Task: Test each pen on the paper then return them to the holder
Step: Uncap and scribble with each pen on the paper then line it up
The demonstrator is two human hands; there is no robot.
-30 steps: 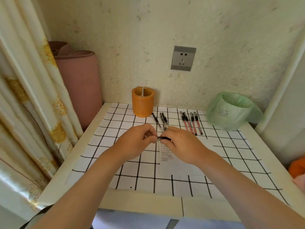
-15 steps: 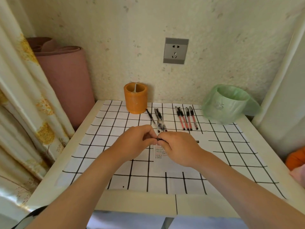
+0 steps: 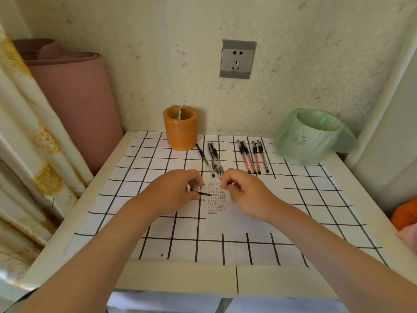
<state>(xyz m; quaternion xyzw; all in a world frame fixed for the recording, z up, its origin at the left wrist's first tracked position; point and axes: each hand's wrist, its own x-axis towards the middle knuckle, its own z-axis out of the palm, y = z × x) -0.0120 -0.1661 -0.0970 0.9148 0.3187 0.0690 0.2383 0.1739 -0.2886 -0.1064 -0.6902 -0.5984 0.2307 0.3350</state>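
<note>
Head view: left hand [image 3: 173, 190] pinched a black cap [image 3: 202, 192], right hand [image 3: 246, 195] pinched the pen [image 3: 233, 183]. The paper [image 3: 225, 222] lay between them, nearer the right.

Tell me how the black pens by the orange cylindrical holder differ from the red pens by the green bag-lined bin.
Three black pens against four red pens. The black pens have clear barrels; the red pens have red ones. The black pens lie unevenly, one apart from a close pair; the red pens form a tidy row. Both groups lie flat on the gridded white cloth.
</note>
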